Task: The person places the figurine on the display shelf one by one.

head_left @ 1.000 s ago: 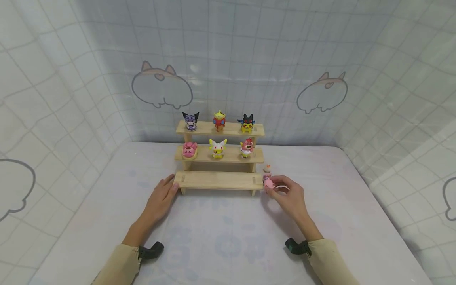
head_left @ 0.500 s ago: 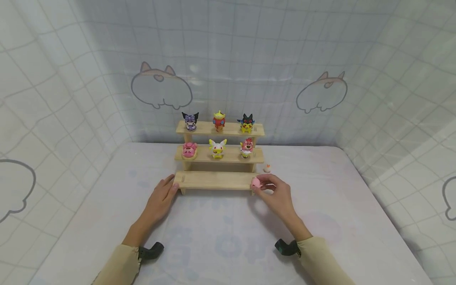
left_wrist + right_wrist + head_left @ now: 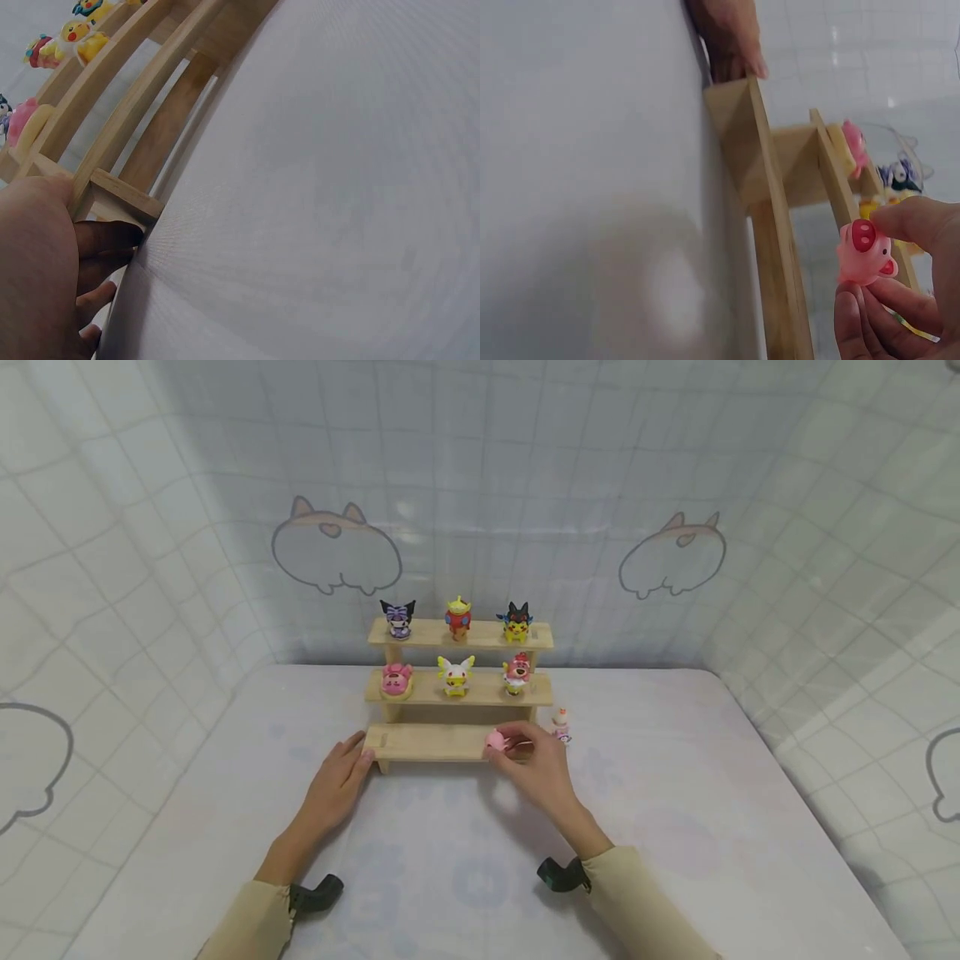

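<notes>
A three-tier wooden shelf [image 3: 420, 741] stands on the white table. My right hand [image 3: 517, 748] pinches a small pink pig figure [image 3: 496, 742] just above the bottom tier, right of its middle. In the right wrist view the pig [image 3: 864, 251] sits between thumb and fingertips [image 3: 900, 225] beside the bottom board [image 3: 769, 195]. My left hand [image 3: 352, 758] rests flat on the table with its fingers against the left end of the bottom tier. The left wrist view shows those fingers [image 3: 105, 236] touching the shelf's corner post [image 3: 120, 196].
Three figures stand on the top tier [image 3: 459, 633] and three on the middle tier [image 3: 459, 691]. A small white figure [image 3: 559, 723] stands on the table by the shelf's right end. Padded tiled walls [image 3: 112, 610] enclose the table on three sides.
My right hand has carried the pink pig leftward, from beside the shelf's right end to over the bottom tier. The left hand has stayed put.
</notes>
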Motion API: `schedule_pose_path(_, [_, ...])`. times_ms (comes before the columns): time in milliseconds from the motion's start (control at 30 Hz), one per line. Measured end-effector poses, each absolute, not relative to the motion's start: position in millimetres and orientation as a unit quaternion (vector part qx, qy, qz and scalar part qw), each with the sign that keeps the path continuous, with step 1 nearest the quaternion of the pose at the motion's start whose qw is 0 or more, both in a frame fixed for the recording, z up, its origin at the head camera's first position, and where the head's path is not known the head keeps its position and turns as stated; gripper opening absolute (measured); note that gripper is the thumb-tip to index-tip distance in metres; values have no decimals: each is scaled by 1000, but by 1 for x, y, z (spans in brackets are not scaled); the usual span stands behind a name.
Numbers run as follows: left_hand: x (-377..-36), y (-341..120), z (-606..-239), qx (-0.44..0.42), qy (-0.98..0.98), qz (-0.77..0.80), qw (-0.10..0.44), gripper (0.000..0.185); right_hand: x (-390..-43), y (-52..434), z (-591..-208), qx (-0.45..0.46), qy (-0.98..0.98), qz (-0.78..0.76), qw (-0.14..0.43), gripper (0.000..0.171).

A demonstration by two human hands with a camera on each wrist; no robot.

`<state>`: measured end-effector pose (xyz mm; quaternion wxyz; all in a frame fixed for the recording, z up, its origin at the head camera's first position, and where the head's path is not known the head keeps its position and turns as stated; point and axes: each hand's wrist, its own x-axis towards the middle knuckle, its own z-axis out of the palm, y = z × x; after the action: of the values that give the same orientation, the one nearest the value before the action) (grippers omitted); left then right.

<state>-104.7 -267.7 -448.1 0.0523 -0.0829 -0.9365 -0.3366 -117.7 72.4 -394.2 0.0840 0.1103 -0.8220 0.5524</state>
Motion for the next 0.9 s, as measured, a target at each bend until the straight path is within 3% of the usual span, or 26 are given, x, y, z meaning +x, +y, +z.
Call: schedule_pose_path(900, [-106, -270, -449, -78, -935, -344, 45, 59, -126, -19, -392, 151, -825, 539, 79, 31])
